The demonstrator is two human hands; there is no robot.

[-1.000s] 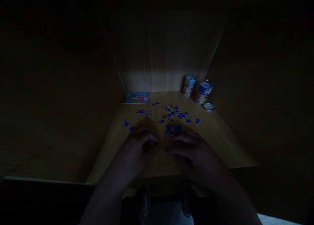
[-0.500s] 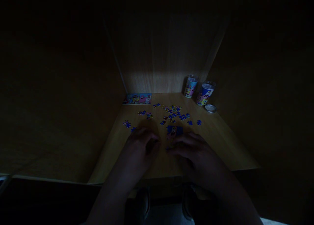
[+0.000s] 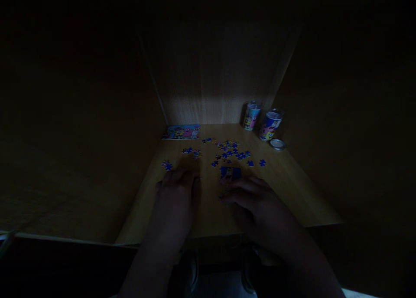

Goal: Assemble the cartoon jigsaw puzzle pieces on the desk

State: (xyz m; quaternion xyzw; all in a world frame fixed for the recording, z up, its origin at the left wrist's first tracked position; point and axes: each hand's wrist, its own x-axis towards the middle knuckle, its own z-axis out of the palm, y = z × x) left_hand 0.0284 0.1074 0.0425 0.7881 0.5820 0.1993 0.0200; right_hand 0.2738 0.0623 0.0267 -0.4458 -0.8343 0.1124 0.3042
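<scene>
In the dim head view, my left hand (image 3: 177,191) rests palm down on the wooden board, left of the middle. Its fingers are bent a little and spread, the tips mostly in shadow; I see nothing held in them. My right hand (image 3: 255,198) lies over the lower right of a partly joined jigsaw puzzle (image 3: 234,172), a blue block with a cartoon figure. Its fingers are stretched out and apart, touching the puzzle's lower part, which they partly hide. Loose jigsaw pieces (image 3: 230,152) lie scattered beyond both hands, with a small cluster (image 3: 167,165) just past my left hand.
Two cartoon-printed tins with clear tops, one light blue (image 3: 251,116) and one dark blue (image 3: 270,125), stand at the back right. A round metal lid (image 3: 277,144) lies before them. A picture card (image 3: 182,132) lies at the back left. Dark panels enclose the sides.
My left hand has moved left, away from the puzzle, and its curled fingers have lowered and spread over the spot where a blue piece showed. My right hand has stayed on the puzzle.
</scene>
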